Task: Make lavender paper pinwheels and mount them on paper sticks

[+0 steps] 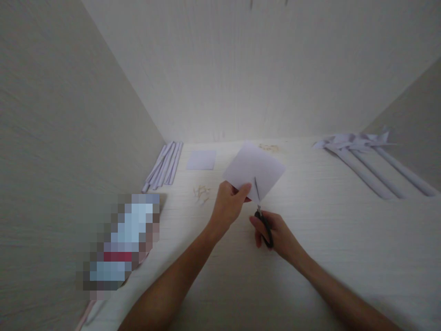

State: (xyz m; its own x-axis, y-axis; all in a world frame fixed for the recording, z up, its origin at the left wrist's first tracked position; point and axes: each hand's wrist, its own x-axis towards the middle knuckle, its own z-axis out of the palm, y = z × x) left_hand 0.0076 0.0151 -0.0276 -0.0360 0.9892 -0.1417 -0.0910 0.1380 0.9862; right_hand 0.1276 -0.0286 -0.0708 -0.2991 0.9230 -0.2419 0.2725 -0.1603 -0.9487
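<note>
My left hand (230, 203) pinches the near corner of a pale lilac paper square (255, 168) and holds it tilted above the desk. My right hand (275, 234) is closed around the black handles of a pair of scissors (262, 216). The scissor blades point away from me and cut into the paper's near edge, just right of my left thumb.
A bundle of rolled paper sticks (164, 166) lies at the back left, beside a flat lilac square (201, 160). Small pale pins (201, 193) are scattered nearby. Finished paper pinwheels on sticks (368, 156) lie at the back right. A blurred-out object (122, 243) sits at the left. Walls enclose the desk.
</note>
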